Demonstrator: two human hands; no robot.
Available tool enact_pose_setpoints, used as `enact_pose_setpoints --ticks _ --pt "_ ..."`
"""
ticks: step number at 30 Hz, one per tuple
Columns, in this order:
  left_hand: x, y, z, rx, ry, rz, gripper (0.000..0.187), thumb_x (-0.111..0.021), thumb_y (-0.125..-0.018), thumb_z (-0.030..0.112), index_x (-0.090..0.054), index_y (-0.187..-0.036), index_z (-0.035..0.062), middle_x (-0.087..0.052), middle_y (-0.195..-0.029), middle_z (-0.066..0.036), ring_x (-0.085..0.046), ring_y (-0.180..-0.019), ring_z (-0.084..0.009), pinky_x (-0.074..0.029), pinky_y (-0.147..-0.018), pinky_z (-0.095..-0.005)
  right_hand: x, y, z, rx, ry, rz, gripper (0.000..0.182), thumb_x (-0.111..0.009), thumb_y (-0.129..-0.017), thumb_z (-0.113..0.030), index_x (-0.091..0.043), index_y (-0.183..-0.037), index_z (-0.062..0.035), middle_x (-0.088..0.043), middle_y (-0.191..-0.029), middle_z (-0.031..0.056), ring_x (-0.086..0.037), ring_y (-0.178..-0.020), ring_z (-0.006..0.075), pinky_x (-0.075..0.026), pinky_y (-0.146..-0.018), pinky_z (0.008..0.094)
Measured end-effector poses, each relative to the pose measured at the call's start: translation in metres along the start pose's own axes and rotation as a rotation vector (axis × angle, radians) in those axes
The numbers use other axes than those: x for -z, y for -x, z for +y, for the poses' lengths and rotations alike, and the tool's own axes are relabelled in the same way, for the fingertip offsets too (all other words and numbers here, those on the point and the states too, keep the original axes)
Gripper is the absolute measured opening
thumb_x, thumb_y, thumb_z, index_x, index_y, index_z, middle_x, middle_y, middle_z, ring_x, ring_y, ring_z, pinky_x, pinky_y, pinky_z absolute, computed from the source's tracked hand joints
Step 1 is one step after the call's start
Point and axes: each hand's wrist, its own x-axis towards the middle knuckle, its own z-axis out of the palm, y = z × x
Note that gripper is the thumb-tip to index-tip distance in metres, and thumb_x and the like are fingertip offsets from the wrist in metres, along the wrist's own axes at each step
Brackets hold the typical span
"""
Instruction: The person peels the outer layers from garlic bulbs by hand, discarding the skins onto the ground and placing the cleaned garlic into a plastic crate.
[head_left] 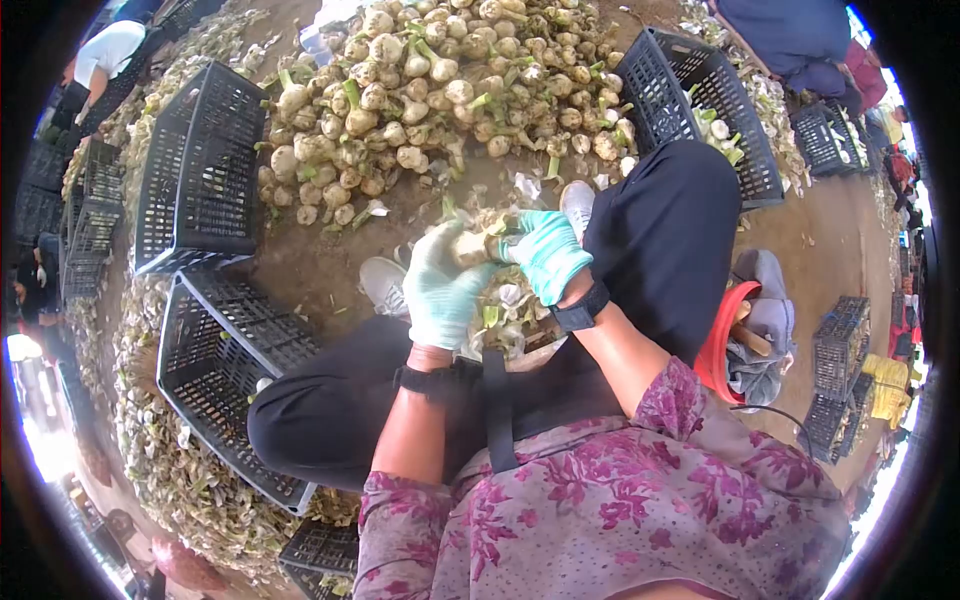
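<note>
My left hand [443, 288], in a pale green and white glove, is closed around a garlic bulb [470, 248] held over the gap between my legs. My gloved right hand [548, 252] is closed too, its fingertips meeting the bulb's right side. What sits inside the right fingers is hidden from this angle. Loose, dry peelings [508, 296] lie on the ground under both hands. Ahead of them spreads a large heap of garlic bulbs [400, 110], some with cut green stems.
Black plastic crates stand at left [205, 165], beside my left knee [230, 350] and at right [690, 100], the last holding trimmed garlic. By my right leg is a red bucket [722, 350] with cloth. Peelings [170, 460] cover the left ground. Other people sit farther off.
</note>
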Motion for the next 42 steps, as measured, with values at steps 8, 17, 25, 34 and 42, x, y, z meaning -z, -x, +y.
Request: enact_pose_setpoints --ticks 8,17,25,34,42 --pt "0.010 -0.008 0.002 0.444 0.628 -0.121 0.044 -0.057 -0.073 0.019 -0.042 -0.108 -0.0028 -0.053 -0.097 -0.008 -0.054 -0.077 -0.0162 -0.046 -0.063 -0.0276 -0.051 -0.002 0.013 -0.087 -0.527 0.253 0.023 -0.052 -0.067 -0.015 -0.059 -0.088 -0.0127 -0.055 -0.086 0.0083 -0.054 -0.079 0.0209 -0.044 -0.065 0.0283" --pt "0.005 -0.004 0.002 0.380 0.404 0.002 0.032 -0.054 -0.075 0.011 -0.044 -0.103 0.0018 -0.054 -0.089 -0.006 -0.053 -0.072 -0.0147 -0.044 -0.060 -0.0245 -0.035 -0.002 -0.005 -0.286 -0.673 0.321 0.018 -0.057 -0.065 -0.013 -0.058 -0.082 -0.0073 -0.057 -0.076 0.0112 -0.055 -0.072 0.0224 -0.043 -0.063 0.0289" --pt "0.009 -0.007 0.021 0.403 0.395 -0.048 0.036 -0.059 -0.068 0.006 -0.046 -0.101 0.0029 -0.053 -0.085 -0.006 -0.053 -0.068 -0.0139 -0.040 -0.055 -0.0211 -0.055 -0.011 0.022 -0.485 -1.051 0.432 0.025 -0.051 -0.069 -0.003 -0.056 -0.094 -0.0071 -0.058 -0.083 0.0103 -0.055 -0.076 0.0222 -0.043 -0.065 0.0295" --pt "0.014 -0.008 0.011 0.318 0.301 0.046 0.039 -0.057 -0.066 -0.004 -0.047 -0.103 -0.0018 -0.056 -0.088 -0.010 -0.056 -0.075 -0.0159 -0.046 -0.066 -0.0246 -0.026 -0.011 0.007 -0.150 -1.295 0.341 0.033 -0.062 -0.061 -0.011 -0.054 -0.091 0.0001 -0.057 -0.083 0.0128 -0.055 -0.074 0.0256 -0.044 -0.063 0.0305" --pt "0.016 -0.005 0.015 0.388 0.238 0.013 0.023 -0.057 -0.065 -0.007 -0.054 -0.087 -0.0018 -0.058 -0.079 -0.006 -0.055 -0.070 -0.0118 -0.045 -0.063 -0.0218 -0.019 -0.001 -0.012 -0.268 -1.067 0.399 0.024 -0.060 -0.062 -0.010 -0.056 -0.084 0.0007 -0.056 -0.076 0.0166 -0.054 -0.070 0.0300 -0.043 -0.063 0.0326"
